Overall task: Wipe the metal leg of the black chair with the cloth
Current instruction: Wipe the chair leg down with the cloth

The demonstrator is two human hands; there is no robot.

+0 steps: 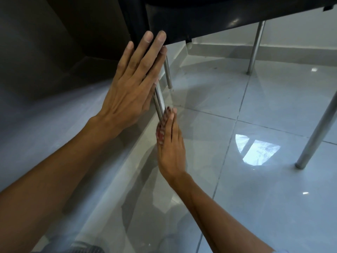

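Note:
The black chair (200, 19) fills the top of the view, seen from below its seat. Its near metal leg (159, 99) runs down from the seat corner, shiny and thin. My left hand (131, 88) lies flat along the upper part of this leg, fingers straight, with the fingertips touching the seat's edge. Lower down, my right hand (171, 148) presses a red patterned cloth (161, 132) against the same leg. Most of the cloth is hidden under my palm and fingers. The foot of this leg is hidden behind my right hand.
Three other metal legs stand on the glossy grey floor tiles (255, 198): a rear one (167, 73), a far one (255, 48) and a right one (317, 132). A dark wall (45, 52) rises at the left; a white skirting (218, 50) runs behind.

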